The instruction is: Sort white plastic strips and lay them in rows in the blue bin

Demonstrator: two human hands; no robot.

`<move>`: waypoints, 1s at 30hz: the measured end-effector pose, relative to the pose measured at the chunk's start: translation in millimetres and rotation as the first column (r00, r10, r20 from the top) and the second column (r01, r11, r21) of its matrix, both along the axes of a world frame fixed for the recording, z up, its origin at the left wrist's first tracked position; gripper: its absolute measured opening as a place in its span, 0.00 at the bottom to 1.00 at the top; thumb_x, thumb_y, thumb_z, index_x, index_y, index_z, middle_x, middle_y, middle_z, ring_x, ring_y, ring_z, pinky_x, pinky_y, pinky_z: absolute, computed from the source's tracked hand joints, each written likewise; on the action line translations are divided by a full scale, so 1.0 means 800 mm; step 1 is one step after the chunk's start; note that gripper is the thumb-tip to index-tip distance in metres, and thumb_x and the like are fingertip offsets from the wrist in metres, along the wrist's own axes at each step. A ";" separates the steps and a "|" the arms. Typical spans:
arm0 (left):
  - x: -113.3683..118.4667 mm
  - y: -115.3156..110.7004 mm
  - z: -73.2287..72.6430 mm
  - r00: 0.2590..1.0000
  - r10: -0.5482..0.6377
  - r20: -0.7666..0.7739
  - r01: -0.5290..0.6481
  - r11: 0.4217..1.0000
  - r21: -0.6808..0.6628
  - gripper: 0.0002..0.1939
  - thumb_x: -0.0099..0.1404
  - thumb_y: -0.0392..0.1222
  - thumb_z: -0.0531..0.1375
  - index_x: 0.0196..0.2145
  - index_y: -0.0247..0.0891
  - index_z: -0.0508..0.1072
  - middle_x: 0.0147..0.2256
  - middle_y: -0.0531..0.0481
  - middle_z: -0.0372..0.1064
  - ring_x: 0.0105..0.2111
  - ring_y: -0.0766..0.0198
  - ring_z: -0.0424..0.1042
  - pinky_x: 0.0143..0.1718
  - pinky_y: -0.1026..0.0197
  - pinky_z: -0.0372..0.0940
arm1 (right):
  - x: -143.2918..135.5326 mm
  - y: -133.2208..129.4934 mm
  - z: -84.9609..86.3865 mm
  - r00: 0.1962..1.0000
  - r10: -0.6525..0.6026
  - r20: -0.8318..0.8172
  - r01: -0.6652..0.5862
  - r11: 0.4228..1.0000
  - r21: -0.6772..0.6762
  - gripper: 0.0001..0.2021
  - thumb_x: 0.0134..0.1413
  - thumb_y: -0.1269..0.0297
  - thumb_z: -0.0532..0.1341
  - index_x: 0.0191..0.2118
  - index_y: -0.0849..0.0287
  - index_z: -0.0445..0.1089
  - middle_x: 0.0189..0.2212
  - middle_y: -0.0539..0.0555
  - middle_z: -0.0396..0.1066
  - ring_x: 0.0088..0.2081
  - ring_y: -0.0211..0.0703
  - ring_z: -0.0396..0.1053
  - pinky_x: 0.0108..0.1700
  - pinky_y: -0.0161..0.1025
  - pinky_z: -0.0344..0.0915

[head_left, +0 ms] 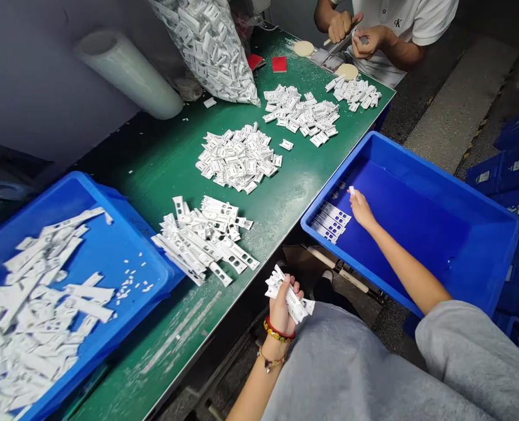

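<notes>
My left hand (282, 307) is closed around a bunch of small white plastic parts (302, 310), in front of the table edge. Over the left end of a blue bin (447, 169), my right hand (361, 210) pinches a small white plastic part (351, 190), mostly hidden by the fingers. Beside that hand, a short row of flat white plastic strips (332, 221) lies on the bin floor. Nearest my left hand on the table is a heap of longer white strips with holes (206, 237).
On the green table (154, 181) lie a pile of small white parts (239, 156) and further piles behind it. A blue crate (154, 257) of white strips stands left. A full clear bag (210, 47) leans at the back. Across the table, a person's hands (368, 41) work at something small.
</notes>
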State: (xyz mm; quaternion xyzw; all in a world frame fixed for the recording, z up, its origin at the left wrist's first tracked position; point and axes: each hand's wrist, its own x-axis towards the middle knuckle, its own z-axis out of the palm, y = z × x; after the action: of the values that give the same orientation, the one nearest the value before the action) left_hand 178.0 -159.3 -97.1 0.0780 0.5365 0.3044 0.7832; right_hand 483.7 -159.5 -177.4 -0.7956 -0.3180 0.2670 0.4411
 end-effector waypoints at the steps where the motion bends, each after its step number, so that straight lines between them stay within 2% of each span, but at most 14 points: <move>1: -0.004 0.000 0.000 1.000 0.001 -0.009 -0.001 1.000 0.001 0.16 0.45 0.37 0.71 0.30 0.35 0.70 0.24 0.57 0.64 0.20 0.74 0.61 0.17 0.72 0.56 | 0.010 0.005 -0.014 0.999 0.020 0.042 -0.019 0.999 -0.043 0.14 0.63 0.62 0.47 0.48 0.59 0.64 0.35 0.56 0.63 0.39 0.45 0.62 0.48 0.44 0.63; 4: -0.009 -0.005 0.002 1.000 0.001 -0.019 -0.001 1.000 0.016 0.16 0.42 0.34 0.70 0.30 0.35 0.70 0.24 0.57 0.64 0.21 0.73 0.63 0.20 0.70 0.60 | 0.012 0.014 -0.039 0.977 0.081 0.195 -0.049 0.986 -0.161 0.10 0.57 0.68 0.53 0.42 0.59 0.69 0.40 0.59 0.64 0.44 0.49 0.61 0.51 0.45 0.60; 8: -0.009 -0.011 0.009 0.998 -0.057 -0.030 0.059 0.997 0.047 0.19 0.41 0.37 0.73 0.31 0.35 0.71 0.24 0.56 0.68 0.22 0.71 0.68 0.24 0.68 0.65 | 0.000 0.020 -0.051 0.842 0.257 0.475 -0.059 0.918 -0.392 0.12 0.55 0.71 0.56 0.44 0.59 0.68 0.43 0.62 0.65 0.45 0.53 0.61 0.48 0.47 0.63; 10: -0.009 -0.012 0.012 0.991 -0.121 -0.063 0.123 0.992 0.026 0.21 0.41 0.40 0.74 0.32 0.34 0.72 0.25 0.53 0.71 0.23 0.69 0.70 0.23 0.68 0.66 | 0.001 0.022 -0.056 0.824 0.285 0.490 -0.063 0.905 -0.420 0.12 0.53 0.71 0.58 0.45 0.59 0.68 0.42 0.62 0.66 0.44 0.53 0.62 0.47 0.47 0.63; 12: -0.009 -0.012 0.013 0.984 -0.151 -0.094 0.153 0.988 0.014 0.23 0.40 0.42 0.75 0.33 0.32 0.73 0.25 0.52 0.73 0.23 0.67 0.72 0.23 0.68 0.67 | 0.008 0.024 -0.062 0.846 0.280 0.455 -0.083 0.910 -0.405 0.10 0.52 0.71 0.59 0.42 0.59 0.68 0.39 0.60 0.68 0.42 0.51 0.62 0.46 0.46 0.64; 16: -0.001 -0.010 0.013 0.983 -0.103 -0.150 0.110 0.993 0.041 0.24 0.36 0.39 0.76 0.31 0.31 0.74 0.26 0.51 0.74 0.28 0.64 0.76 0.29 0.65 0.73 | 0.023 0.025 -0.064 0.886 0.266 0.381 -0.126 0.926 -0.356 0.07 0.50 0.70 0.59 0.37 0.58 0.69 0.35 0.56 0.69 0.39 0.47 0.63 0.46 0.44 0.64; 18: 0.003 -0.010 0.013 0.985 -0.088 -0.147 0.095 0.994 0.047 0.23 0.35 0.38 0.76 0.30 0.30 0.74 0.26 0.51 0.74 0.29 0.61 0.77 0.31 0.62 0.74 | 0.019 0.024 -0.050 0.891 0.212 0.401 -0.091 0.950 -0.300 0.08 0.50 0.68 0.60 0.38 0.59 0.69 0.38 0.58 0.69 0.41 0.48 0.63 0.48 0.46 0.64; 21: 0.008 -0.010 0.011 0.989 -0.091 -0.117 0.098 0.993 0.059 0.23 0.36 0.38 0.76 0.30 0.30 0.74 0.27 0.49 0.75 0.30 0.59 0.78 0.35 0.58 0.75 | -0.019 0.012 -0.006 0.926 0.084 0.368 -0.049 0.993 -0.103 0.09 0.52 0.65 0.61 0.40 0.58 0.71 0.40 0.59 0.70 0.41 0.48 0.65 0.49 0.48 0.63; 22: 0.009 -0.011 0.010 0.989 -0.097 -0.109 0.104 0.992 0.066 0.23 0.36 0.38 0.76 0.30 0.30 0.74 0.27 0.49 0.75 0.30 0.58 0.78 0.36 0.56 0.75 | -0.042 0.005 0.013 0.950 0.086 0.299 -0.078 0.996 -0.039 0.08 0.53 0.63 0.60 0.39 0.57 0.71 0.37 0.57 0.70 0.38 0.47 0.65 0.47 0.47 0.64; 24: 0.011 -0.013 0.008 0.988 -0.121 -0.099 0.130 0.988 0.088 0.22 0.37 0.39 0.76 0.30 0.30 0.74 0.27 0.49 0.75 0.30 0.57 0.78 0.38 0.54 0.75 | -0.095 -0.014 0.050 0.979 0.197 0.054 -0.199 0.979 0.047 0.08 0.56 0.59 0.59 0.35 0.55 0.73 0.32 0.53 0.72 0.33 0.44 0.67 0.39 0.42 0.66; 27: 0.014 -0.018 0.006 0.972 -0.214 -0.095 0.226 0.964 0.140 0.23 0.38 0.40 0.76 0.32 0.31 0.75 0.29 0.46 0.77 0.30 0.56 0.78 0.40 0.52 0.74 | -0.168 -0.039 0.089 0.893 0.373 -0.251 -0.361 0.928 0.094 0.09 0.51 0.54 0.64 0.31 0.55 0.73 0.30 0.52 0.72 0.29 0.41 0.68 0.29 0.38 0.65; 28: 0.015 -0.019 0.006 0.966 -0.245 -0.083 0.255 0.955 0.150 0.24 0.39 0.41 0.76 0.33 0.31 0.75 0.30 0.45 0.77 0.31 0.56 0.78 0.40 0.51 0.74 | -0.183 -0.045 0.096 0.856 0.376 -0.354 -0.369 0.925 0.090 0.11 0.50 0.54 0.65 0.30 0.56 0.72 0.27 0.51 0.71 0.26 0.39 0.67 0.26 0.37 0.64; 30: 0.016 -0.020 0.006 0.966 -0.257 -0.039 0.260 0.955 0.144 0.24 0.41 0.43 0.75 0.35 0.32 0.75 0.33 0.43 0.78 0.33 0.55 0.78 0.42 0.51 0.73 | -0.193 -0.050 0.102 0.797 0.296 -0.526 -0.303 0.950 0.075 0.12 0.50 0.52 0.64 0.30 0.57 0.70 0.22 0.48 0.68 0.20 0.36 0.64 0.21 0.35 0.61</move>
State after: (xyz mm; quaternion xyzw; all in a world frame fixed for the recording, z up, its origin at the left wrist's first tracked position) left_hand 190.9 -175.1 -92.0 0.2084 0.5053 0.2374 0.8030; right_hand 329.6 -199.5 -95.8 -0.6328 -0.3036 0.5448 0.4589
